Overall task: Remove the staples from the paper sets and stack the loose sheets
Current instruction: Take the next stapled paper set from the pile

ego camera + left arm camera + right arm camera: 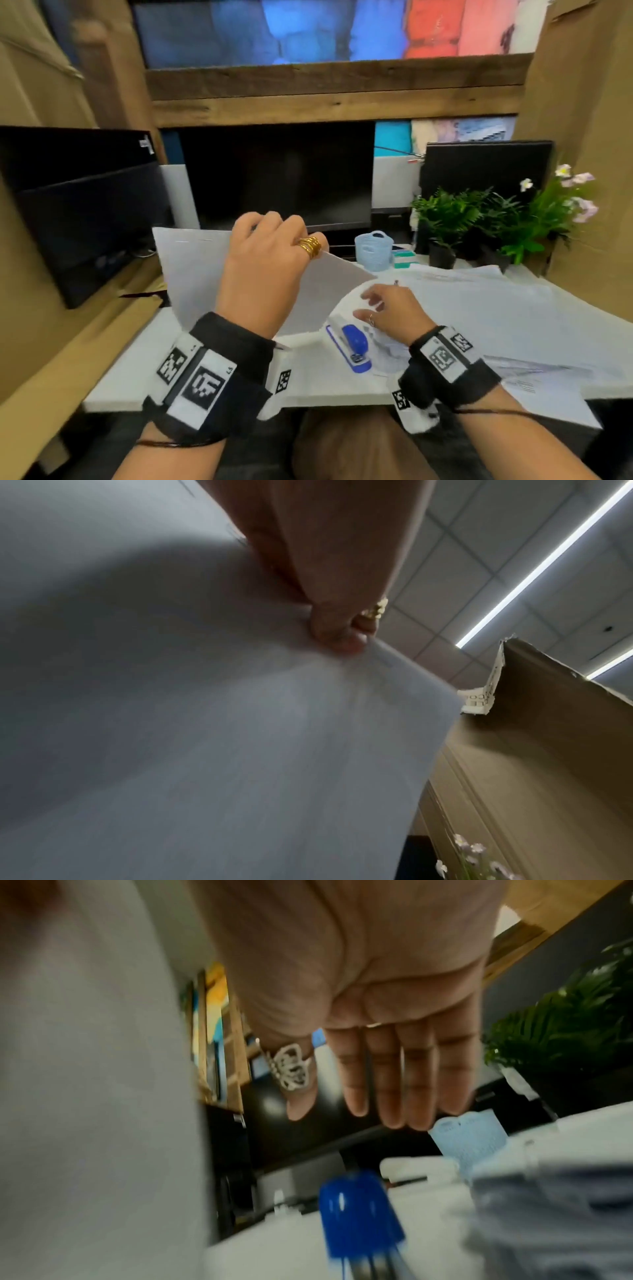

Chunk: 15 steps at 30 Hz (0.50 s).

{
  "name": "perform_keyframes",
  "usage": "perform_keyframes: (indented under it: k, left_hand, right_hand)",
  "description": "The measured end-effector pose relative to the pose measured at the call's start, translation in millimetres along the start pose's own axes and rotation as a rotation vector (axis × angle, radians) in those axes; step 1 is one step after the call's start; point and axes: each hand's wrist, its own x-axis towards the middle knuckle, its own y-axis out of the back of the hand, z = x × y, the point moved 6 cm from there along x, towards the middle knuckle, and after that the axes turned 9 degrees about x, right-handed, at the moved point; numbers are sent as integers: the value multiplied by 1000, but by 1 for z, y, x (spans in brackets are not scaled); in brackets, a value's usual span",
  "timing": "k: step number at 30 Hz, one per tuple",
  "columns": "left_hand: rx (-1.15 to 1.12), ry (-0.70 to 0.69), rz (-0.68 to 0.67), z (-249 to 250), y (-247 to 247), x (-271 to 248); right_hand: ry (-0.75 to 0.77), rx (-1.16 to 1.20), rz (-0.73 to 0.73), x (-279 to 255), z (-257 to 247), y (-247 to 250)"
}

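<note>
Two potted plants point(448, 219) stand behind the desk point(212, 380). On that desk lie one blue stapler point(352, 344) and one pale-blue basket point(373, 250).

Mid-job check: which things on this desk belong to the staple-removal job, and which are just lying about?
Part of the job:
- paper set, held up by the left hand
- loose sheets spread on the desk
- blue stapler, below the open right hand

Lying about:
- small blue basket
- potted plants
- dark monitor
</note>
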Motion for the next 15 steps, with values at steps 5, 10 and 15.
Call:
perform_keyframes:
  k: [5,10,15]
  left_hand:
    - [-7,34,-184,-17,8,-14]
    - [-189,100,-386,-18,-24,-33]
    - [-212,106,-566,-8,-56,-52]
  right_hand:
    - [-254,-364,-329,21,28,-74]
    - [-297,-368,-282,25,37,-90]
    - [-255,172,-80,15,22,-67]
